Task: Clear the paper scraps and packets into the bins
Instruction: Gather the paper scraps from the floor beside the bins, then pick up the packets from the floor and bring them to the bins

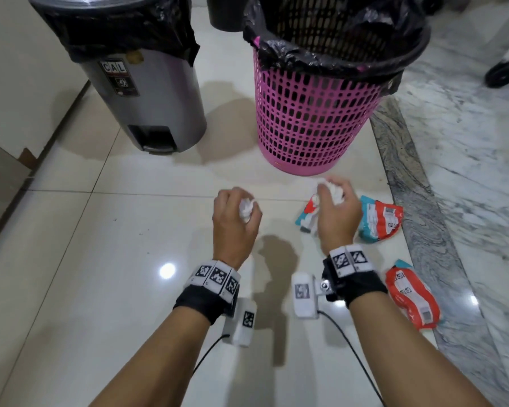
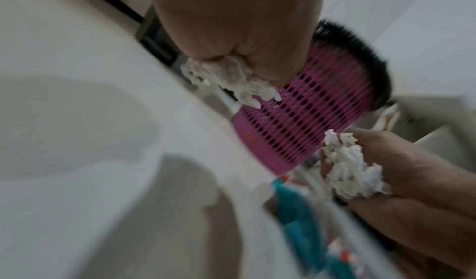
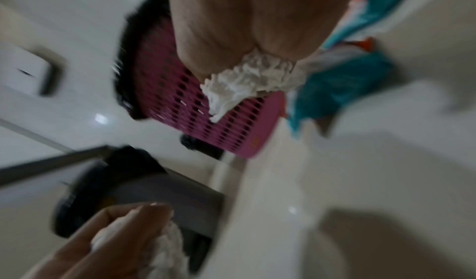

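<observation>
Fingers (image 1: 232, 198) of the left hand (image 1: 235, 218) are seen curled tight round a crumpled paper scrap (image 1: 247, 210), and those of the right hand (image 1: 337, 212) are closed round a larger wad of paper (image 1: 329, 189); both hands are held above the floor (image 1: 100, 259), in front of the bins.

Farthest back, a grey pedal bin (image 1: 147, 98) lined with a black bag is found toward the far left of the tiled floor, close to the wall. Beside it to the right, well apart from it, a pink mesh basket (image 1: 312, 118) is stood upright (its black liner is folded loosely over the rim).

Three packets are left on the floor along its right edge, by the dark marble strip: a red and white packet (image 1: 412, 298) nearest the person, a teal and red packet (image 1: 379, 220) just beside the right hand, and a third packet (image 1: 306, 215), partly hidden under that hand.

Both wrist views are blurred; paper is shown bulging out of each fist.
</observation>
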